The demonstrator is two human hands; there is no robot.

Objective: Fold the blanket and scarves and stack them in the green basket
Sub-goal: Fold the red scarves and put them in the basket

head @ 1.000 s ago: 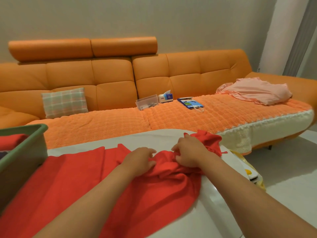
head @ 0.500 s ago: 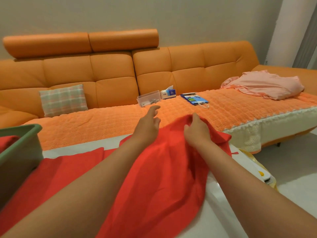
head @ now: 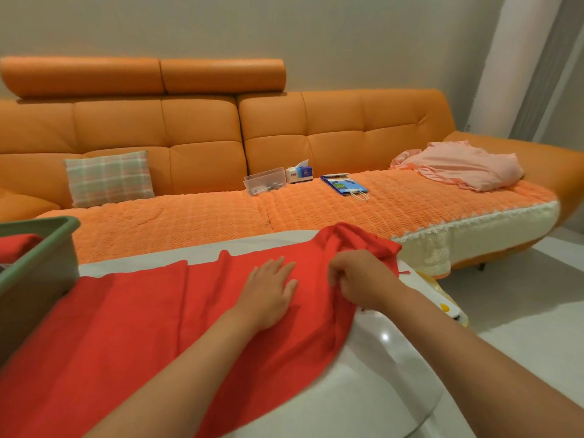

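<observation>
Left hand (head: 268,292) flat, fingers straight, pressing red scarf (head: 126,327); right hand (head: 360,281) pinching its edge. Tissue box (head: 300,174) print unreadable.

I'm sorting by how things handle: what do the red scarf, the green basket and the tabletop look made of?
The red scarf: thin woven cloth, matte; drapes and creases. The green basket: likely moulded plastic, smooth matte walls. The tabletop: hard glossy white with a light glint; stone or lacquer, unclear.

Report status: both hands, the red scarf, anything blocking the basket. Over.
Left grip flat on red scarf; right grip pinching its bunched right edge. Scarf spread on white table, folding unfinished. Green basket at left, red cloth inside; nothing blocking.
</observation>
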